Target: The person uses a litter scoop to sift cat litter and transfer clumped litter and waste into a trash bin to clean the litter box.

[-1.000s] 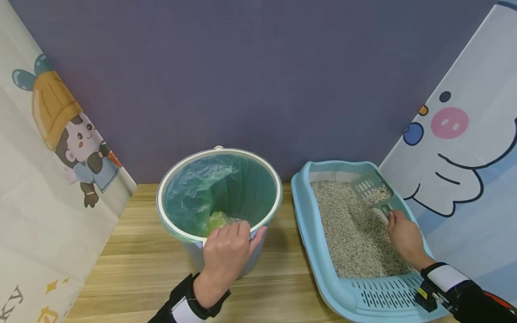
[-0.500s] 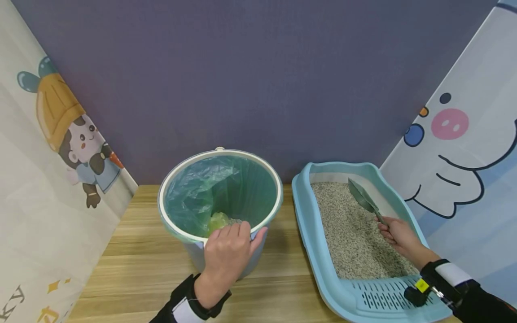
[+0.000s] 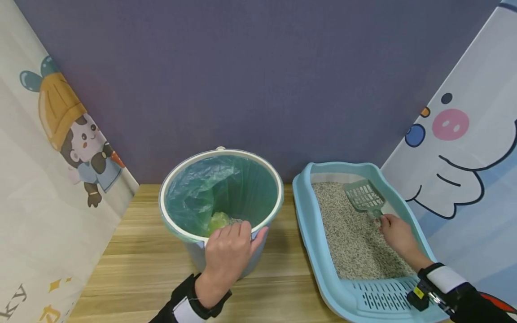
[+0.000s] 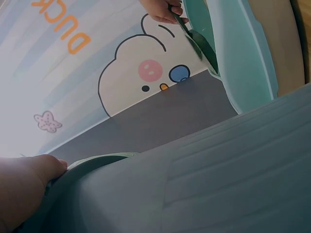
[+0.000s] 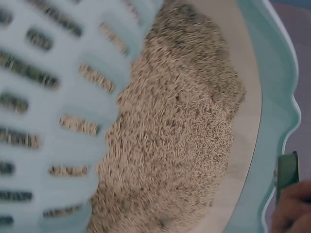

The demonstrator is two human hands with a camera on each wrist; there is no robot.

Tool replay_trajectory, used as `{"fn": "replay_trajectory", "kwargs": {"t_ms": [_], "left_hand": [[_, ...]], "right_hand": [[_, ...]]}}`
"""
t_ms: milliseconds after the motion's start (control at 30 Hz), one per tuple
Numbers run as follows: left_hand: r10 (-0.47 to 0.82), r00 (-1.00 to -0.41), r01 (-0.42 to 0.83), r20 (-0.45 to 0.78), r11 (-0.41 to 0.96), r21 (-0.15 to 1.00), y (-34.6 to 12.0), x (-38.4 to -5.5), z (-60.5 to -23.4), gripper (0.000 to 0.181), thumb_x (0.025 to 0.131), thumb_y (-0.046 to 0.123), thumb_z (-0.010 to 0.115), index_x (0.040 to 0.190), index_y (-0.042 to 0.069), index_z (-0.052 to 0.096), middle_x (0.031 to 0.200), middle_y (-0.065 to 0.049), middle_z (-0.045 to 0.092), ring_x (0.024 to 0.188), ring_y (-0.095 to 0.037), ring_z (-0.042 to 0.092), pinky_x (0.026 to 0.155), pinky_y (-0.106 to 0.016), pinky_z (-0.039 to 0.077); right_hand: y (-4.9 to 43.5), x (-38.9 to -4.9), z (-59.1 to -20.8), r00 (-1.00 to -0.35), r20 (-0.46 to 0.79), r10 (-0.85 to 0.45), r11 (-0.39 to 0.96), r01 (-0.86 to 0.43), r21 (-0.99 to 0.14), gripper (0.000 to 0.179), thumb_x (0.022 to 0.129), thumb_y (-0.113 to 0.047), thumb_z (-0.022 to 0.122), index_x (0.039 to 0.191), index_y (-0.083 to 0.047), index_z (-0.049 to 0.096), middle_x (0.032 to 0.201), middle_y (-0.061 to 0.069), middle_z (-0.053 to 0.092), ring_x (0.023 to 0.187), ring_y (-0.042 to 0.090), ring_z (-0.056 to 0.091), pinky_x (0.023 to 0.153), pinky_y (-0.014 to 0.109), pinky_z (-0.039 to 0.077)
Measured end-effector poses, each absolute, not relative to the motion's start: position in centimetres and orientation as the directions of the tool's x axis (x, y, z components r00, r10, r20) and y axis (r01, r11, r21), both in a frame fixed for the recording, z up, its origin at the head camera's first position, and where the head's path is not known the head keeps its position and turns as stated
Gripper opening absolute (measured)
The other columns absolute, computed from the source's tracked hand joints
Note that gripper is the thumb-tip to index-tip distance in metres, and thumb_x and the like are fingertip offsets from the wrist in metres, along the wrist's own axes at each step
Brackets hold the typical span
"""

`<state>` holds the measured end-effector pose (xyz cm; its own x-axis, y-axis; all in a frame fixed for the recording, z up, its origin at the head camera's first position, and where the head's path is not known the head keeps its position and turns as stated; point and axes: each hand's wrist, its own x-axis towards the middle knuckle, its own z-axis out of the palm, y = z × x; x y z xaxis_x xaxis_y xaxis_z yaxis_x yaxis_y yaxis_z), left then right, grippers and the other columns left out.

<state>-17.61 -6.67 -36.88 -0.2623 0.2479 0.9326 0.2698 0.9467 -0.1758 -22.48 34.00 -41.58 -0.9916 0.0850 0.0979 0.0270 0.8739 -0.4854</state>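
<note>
My left hand (image 3: 227,253) grips the near rim of a trash bin (image 3: 221,151), fingers over the edge and thumb along the outside. A green bag lines the bin, and a yellow-green lump (image 3: 218,222) lies inside. My right hand (image 3: 400,237) holds the handle of a green slotted litter scoop (image 3: 365,195). The scoop is above the cat litter (image 3: 343,233) in the blue litter box (image 3: 300,215); only a few bits of litter show by its base. In the right wrist view, part of the scoop's handle (image 5: 287,170) and the hand (image 5: 295,208) are at the edge.
The bin and litter box stand side by side on a wood-grain surface (image 3: 141,251). A dark wall (image 3: 258,80) rises behind them. Printed cloth panels flank both sides, the right panel (image 3: 476,179) close to the litter box. A slotted ledge (image 3: 383,294) forms the box's near end.
The scoop, earlier loaded with litter, turned onto its side and lost its load, then turned level again with its slots showing. My left hand has stayed on the bin rim.
</note>
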Motion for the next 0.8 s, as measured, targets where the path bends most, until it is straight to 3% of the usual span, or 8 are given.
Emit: {"fn": "replay_trajectory", "kwargs": {"t_ms": [67, 167, 333, 400, 500, 633, 700, 800], "left_hand": [[0.246, -0.26, 0.271, 0.934, 0.947, -0.175, -6.7, -17.6, -36.9, 0.051, 0.089, 0.042, 0.049, 0.051, 0.013, 0.031, 0.042, 0.003, 0.026, 0.033, -0.012, 0.033, 0.039, -0.025, 0.023], [0.244, -0.258, 0.268, 0.935, 0.948, -0.174, -6.7, -17.6, -36.9, 0.051, 0.089, 0.042, 0.048, 0.051, 0.013, 0.031, 0.042, 0.003, 0.026, 0.033, -0.012, 0.033, 0.039, -0.025, 0.023], [0.244, -0.258, 0.263, 0.935, 0.949, -0.175, -6.7, -17.6, -36.9, 0.051, 0.089, 0.043, 0.048, 0.051, 0.013, 0.031, 0.042, 0.002, 0.027, 0.033, -0.012, 0.034, 0.039, -0.025, 0.023], [0.245, -0.258, 0.263, 0.934, 0.949, -0.176, -6.7, -17.6, -36.9, 0.051, 0.089, 0.043, 0.048, 0.051, 0.013, 0.031, 0.042, 0.002, 0.027, 0.033, -0.012, 0.034, 0.039, -0.025, 0.023], [0.246, -0.259, 0.263, 0.934, 0.948, -0.177, -6.7, -17.6, -36.9, 0.051, 0.089, 0.042, 0.048, 0.051, 0.013, 0.031, 0.042, 0.002, 0.027, 0.033, -0.012, 0.034, 0.039, -0.025, 0.023], [0.246, -0.262, 0.262, 0.933, 0.949, -0.176, -6.7, -17.5, -36.9, 0.051, 0.089, 0.042, 0.048, 0.051, 0.013, 0.031, 0.042, 0.002, 0.027, 0.033, -0.012, 0.034, 0.039, -0.025, 0.023], [0.245, -0.263, 0.262, 0.933, 0.949, -0.175, -6.7, -17.5, -36.9, 0.051, 0.089, 0.043, 0.048, 0.051, 0.013, 0.031, 0.042, 0.003, 0.026, 0.033, -0.012, 0.033, 0.039, -0.025, 0.022], [0.247, -0.267, 0.264, 0.932, 0.948, -0.176, -6.7, -17.5, -36.9, 0.051, 0.09, 0.043, 0.047, 0.051, 0.013, 0.031, 0.042, 0.003, 0.025, 0.033, -0.012, 0.032, 0.039, -0.025, 0.022]], "right_hand": [[33.6, -22.2, -41.7, -0.969, 0.245, 0.032, 0.948, -0.048, -0.315, 0.031, 0.099, -0.014, 0.03, 0.087, 0.007, 0.05, 0.055, 0.005, 0.043, 0.044, 0.015, 0.034, 0.044, 0.028, 0.028], [33.0, -21.9, -41.7, -0.933, 0.356, -0.06, 0.981, -0.121, -0.151, 0.02, 0.097, -0.008, 0.037, 0.088, 0.006, 0.048, 0.05, 0.003, 0.04, 0.04, 0.012, 0.034, 0.041, 0.026, 0.026], [32.1, -21.6, -41.4, -0.929, 0.361, -0.084, 0.984, -0.134, -0.115, 0.017, 0.096, -0.008, 0.04, 0.09, 0.006, 0.048, 0.051, 0.002, 0.042, 0.04, 0.011, 0.035, 0.041, 0.026, 0.026], [31.9, -21.6, -41.2, -0.942, 0.331, -0.05, 0.974, -0.119, -0.192, 0.021, 0.097, -0.01, 0.038, 0.088, 0.005, 0.049, 0.053, 0.002, 0.041, 0.041, 0.011, 0.034, 0.043, 0.026, 0.027], [32.0, -21.8, -40.8, -0.986, 0.163, 0.031, 0.878, -0.051, -0.476, 0.035, 0.1, -0.018, 0.03, 0.096, 0.008, 0.052, 0.058, -0.001, 0.043, 0.044, 0.009, 0.033, 0.044, 0.026, 0.029], [32.7, -22.1, -40.1, -0.983, -0.177, 0.052, 0.51, 0.178, -0.842, 0.045, 0.101, -0.024, 0.016, 0.117, 0.008, 0.043, 0.067, -0.007, 0.042, 0.046, 0.002, 0.031, 0.044, 0.023, 0.031], [33.0, -22.1, -39.8, -0.962, -0.274, 0.004, 0.342, 0.259, -0.903, 0.041, 0.101, -0.022, 0.012, 0.119, 0.003, 0.039, 0.069, -0.009, 0.041, 0.046, 0.0, 0.029, 0.044, 0.022, 0.029], [33.3, -22.0, -39.7, -0.943, -0.329, -0.045, 0.211, 0.313, -0.926, 0.032, 0.1, -0.02, 0.012, 0.109, -0.006, 0.04, 0.066, -0.01, 0.039, 0.045, 0.0, 0.026, 0.043, 0.022, 0.026]]}}
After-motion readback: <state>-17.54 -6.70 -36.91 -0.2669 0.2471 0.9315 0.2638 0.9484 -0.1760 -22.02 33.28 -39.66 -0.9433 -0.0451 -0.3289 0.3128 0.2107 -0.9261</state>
